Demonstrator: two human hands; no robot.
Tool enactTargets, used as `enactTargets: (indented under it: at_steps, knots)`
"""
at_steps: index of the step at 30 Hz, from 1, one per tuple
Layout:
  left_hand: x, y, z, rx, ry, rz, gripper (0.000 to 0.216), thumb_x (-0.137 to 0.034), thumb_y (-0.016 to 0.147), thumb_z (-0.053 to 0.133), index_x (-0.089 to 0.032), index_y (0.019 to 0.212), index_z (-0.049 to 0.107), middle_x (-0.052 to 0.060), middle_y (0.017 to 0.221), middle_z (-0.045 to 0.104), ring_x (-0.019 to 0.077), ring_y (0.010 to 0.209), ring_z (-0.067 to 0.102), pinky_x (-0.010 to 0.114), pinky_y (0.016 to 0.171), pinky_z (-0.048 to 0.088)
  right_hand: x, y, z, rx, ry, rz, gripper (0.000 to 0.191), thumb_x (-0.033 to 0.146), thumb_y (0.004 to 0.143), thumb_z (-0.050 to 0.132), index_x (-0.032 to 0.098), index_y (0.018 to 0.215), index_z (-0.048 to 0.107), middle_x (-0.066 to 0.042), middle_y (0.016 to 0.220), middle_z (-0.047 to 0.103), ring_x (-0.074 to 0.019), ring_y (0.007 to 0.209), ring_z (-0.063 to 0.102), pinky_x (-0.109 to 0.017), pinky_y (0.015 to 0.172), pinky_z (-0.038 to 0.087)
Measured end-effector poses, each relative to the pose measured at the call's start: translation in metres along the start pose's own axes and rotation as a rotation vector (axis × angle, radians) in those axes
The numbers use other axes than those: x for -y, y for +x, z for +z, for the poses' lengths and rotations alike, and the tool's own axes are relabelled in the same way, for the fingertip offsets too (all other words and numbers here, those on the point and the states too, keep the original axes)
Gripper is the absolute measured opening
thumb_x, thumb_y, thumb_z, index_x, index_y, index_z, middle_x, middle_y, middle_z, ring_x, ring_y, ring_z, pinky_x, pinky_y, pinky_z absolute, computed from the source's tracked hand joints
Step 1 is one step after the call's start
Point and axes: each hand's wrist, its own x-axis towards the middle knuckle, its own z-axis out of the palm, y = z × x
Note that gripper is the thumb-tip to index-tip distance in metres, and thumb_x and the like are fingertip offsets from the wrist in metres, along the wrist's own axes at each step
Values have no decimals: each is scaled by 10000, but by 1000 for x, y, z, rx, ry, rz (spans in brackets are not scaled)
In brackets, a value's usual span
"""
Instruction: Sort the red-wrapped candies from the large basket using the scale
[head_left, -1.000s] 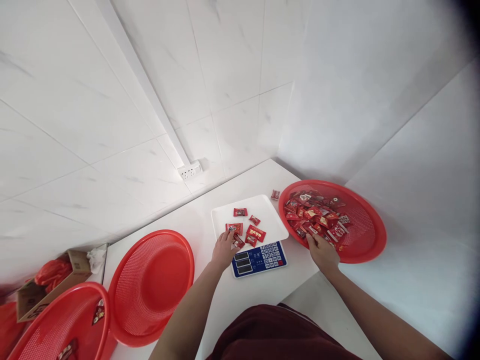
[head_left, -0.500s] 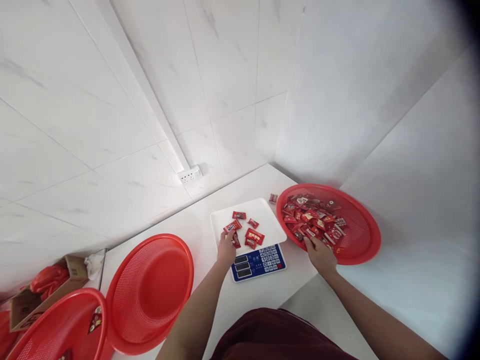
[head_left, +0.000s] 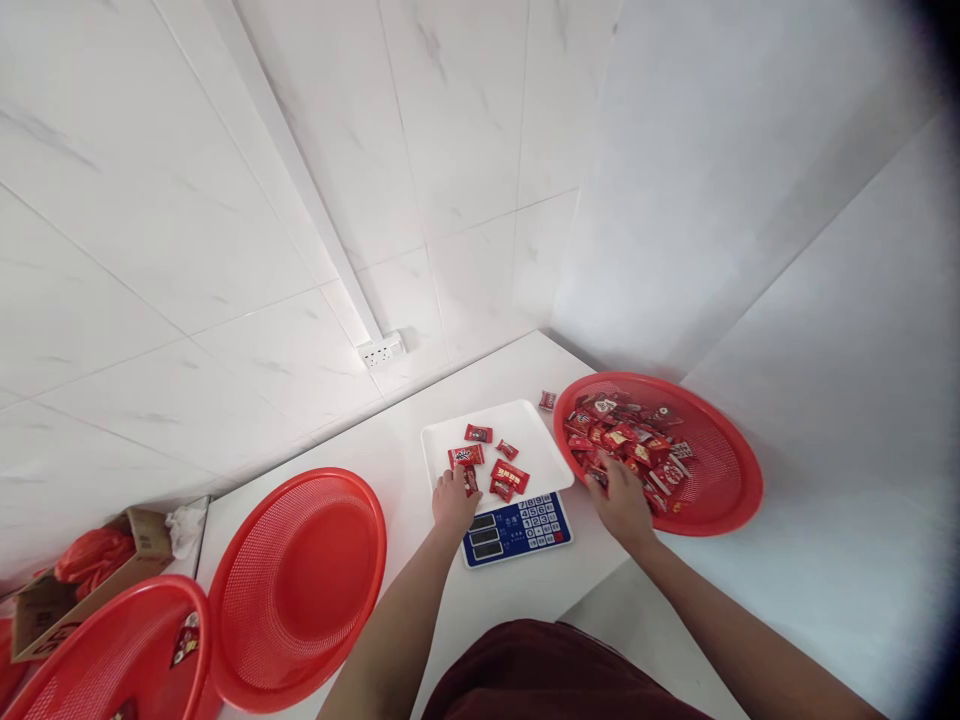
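Note:
On the left part of the white weighing tray (head_left: 540,440) rests my left hand (head_left: 454,500), its fingers spread around a small red snack packet (head_left: 470,482). Several other red packets lie on the tray, among them a wider red packet (head_left: 466,455) just beyond my fingertips. My right hand (head_left: 624,500) reaches over the near left rim of a red plastic basket (head_left: 731,470) holding many red packets. Its thumb and fingers are apart above a dark red packet (head_left: 598,475) and touch the pile.
The scale's blue keypad panel (head_left: 517,530) faces me below the tray. One packet (head_left: 547,401) lies on the white table (head_left: 405,430) between tray and basket. At left stand a red basket (head_left: 371,560), another red basket (head_left: 199,610) and a cardboard box (head_left: 154,535). A wall socket (head_left: 381,350) is behind.
My right hand has moved left and further over the basket's packets, its fingers spreading. My left hand has drawn slightly back from the wider packet, which now lies uncovered on the tray.

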Motion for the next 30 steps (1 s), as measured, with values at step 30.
enactTargets:
  at_steps: [30]
  knots:
    - [-2,-56,-17,123,-1177,-157,443,-454,727,603,-174,1068,565,72,879,653,152,749,632,323,730,518,141,-28,31,598,433,-440,253,300,857,457,193,1004,633,-65,924,657,-184,849,594,-306,772,455]
